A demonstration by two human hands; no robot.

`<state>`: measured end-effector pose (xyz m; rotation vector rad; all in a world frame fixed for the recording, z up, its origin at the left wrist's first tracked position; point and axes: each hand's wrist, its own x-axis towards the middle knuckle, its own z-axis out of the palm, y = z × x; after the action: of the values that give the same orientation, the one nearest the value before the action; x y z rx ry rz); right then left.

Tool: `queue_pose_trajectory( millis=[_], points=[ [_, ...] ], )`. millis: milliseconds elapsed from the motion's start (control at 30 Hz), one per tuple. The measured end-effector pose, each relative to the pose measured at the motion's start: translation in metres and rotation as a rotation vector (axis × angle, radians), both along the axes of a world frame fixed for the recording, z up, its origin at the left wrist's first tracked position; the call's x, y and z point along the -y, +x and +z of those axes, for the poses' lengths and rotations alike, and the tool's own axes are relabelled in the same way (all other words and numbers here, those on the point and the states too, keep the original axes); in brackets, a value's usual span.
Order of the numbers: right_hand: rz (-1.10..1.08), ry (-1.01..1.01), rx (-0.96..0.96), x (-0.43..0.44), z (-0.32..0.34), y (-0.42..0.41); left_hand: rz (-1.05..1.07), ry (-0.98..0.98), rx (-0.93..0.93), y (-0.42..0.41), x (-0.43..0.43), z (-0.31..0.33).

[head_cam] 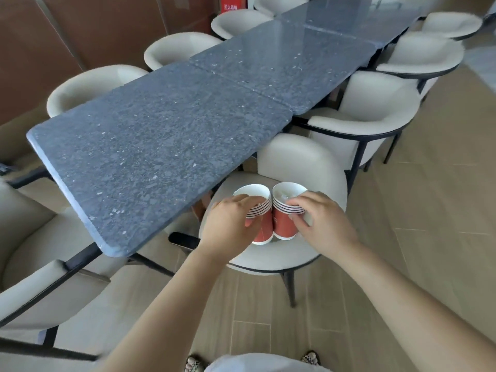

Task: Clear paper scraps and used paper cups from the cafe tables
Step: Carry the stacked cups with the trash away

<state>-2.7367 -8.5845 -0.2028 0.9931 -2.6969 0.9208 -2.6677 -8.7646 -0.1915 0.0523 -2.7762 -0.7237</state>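
Two stacks of red paper cups with white striped rims stand side by side on the seat of a cream chair (271,260). My left hand (230,224) grips the left cup stack (264,226) around its rims. My right hand (322,224) holds the right cup stack (283,224) the same way. Crumpled white paper scraps (284,195) lie inside the top cup of the right stack. The inside of the left stack's top cup looks white and bare.
A long row of dark grey stone tables (150,157) runs from near left to far right. Cream armchairs (370,122) with black frames line both sides. A wood-look floor (429,224) lies to the right. A red box (232,4) stands far back.
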Motion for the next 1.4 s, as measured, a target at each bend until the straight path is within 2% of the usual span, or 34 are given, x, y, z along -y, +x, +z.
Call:
queue_pose_trajectory(
  millis=[233, 500, 767, 1167, 1400],
  points=[
    [-0.115, 0.001, 0.086, -0.140, -0.005, -0.040, -0.104, 0.052, 0.045, -0.061, -0.133, -0.008],
    [-0.236, -0.052, 0.081, -0.229, -0.018, -0.081, -0.239, 0.051, 0.063, -0.128, -0.215, -0.008],
    [-0.257, -0.060, 0.045, -0.258, -0.024, -0.167, -0.246, 0.055, 0.055, -0.216, -0.241, -0.017],
    [-0.243, -0.025, 0.104, -0.270, -0.005, -0.393, -0.238, 0.101, 0.041, -0.441, -0.253, -0.012],
    [-0.219, -0.044, 0.114, -0.279, -0.007, -0.486, -0.231, 0.050, 0.036, -0.529, -0.263, -0.007]
  ],
)
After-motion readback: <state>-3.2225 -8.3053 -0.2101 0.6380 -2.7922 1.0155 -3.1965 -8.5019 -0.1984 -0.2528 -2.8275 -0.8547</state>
